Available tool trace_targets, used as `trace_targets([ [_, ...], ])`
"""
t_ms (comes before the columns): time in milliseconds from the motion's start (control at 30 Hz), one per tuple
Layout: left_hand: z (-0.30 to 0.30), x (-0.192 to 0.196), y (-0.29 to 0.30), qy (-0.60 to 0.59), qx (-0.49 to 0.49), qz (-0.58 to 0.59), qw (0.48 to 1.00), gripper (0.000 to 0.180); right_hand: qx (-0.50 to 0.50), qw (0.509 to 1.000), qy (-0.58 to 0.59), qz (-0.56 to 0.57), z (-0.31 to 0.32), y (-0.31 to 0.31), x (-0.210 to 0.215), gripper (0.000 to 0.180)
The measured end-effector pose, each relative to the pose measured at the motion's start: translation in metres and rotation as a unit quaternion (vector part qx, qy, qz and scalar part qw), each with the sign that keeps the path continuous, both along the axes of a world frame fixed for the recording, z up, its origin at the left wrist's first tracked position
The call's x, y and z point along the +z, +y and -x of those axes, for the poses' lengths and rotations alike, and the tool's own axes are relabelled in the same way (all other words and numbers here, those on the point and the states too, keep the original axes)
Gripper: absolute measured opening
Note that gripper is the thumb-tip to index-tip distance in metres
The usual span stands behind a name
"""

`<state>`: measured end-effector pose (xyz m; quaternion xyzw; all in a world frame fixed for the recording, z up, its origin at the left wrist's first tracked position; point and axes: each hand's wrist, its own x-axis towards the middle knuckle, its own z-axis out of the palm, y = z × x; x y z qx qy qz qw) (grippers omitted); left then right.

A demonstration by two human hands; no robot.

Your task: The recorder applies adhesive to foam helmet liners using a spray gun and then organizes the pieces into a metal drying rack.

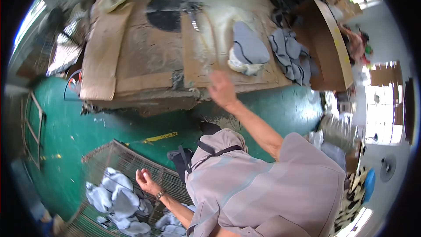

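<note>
My right hand (222, 90), smeared by motion, hangs over the front edge of the cardboard-covered table (149, 57); its fingers are too blurred to read. Beyond it to the right lies a padded grey fabric piece (250, 44) with a dark trim line, white padding (245, 66) showing below it. Down at the left, my left hand (148, 183) is beside a pile of light grey fabric pieces (116, 199). Its fingers are loosely curled and apart, with nothing visible in them. That pile rests on a wire-mesh rack (162, 173).
A black round plate (164, 12) and a slim metal tool (192, 18) lie on the table. At its right, dark-trimmed grey fabric (291, 55) spills beside a tipped cardboard box (331, 48). A metal frame (33, 125) stands left on the green floor (105, 123).
</note>
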<state>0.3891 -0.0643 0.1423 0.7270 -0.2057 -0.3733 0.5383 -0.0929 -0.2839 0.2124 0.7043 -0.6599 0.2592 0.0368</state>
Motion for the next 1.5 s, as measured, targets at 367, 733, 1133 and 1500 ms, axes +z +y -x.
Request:
trace_targets([
  [367,0.252,0.084,-0.216,0.033,-0.313,0.113,0.943,0.037,-0.035,0.990,0.124,-0.064,0.249,-0.028,0.031,0.052],
  [733,0.349,0.086,-0.208,0.019,-0.401,0.056,0.914,0.032,-0.041,0.994,0.090,-0.049,0.224,-0.062,0.042,0.030],
  [1133,0.517,0.121,-0.299,-0.003,-0.569,0.238,0.787,0.067,-0.120,0.984,-0.091,0.098,0.230,-0.021,0.046,0.022],
  [1500,0.576,0.055,-0.308,0.085,-0.553,0.115,0.820,0.086,-0.227,0.939,-0.160,0.203,0.197,0.024,0.157,0.012],
])
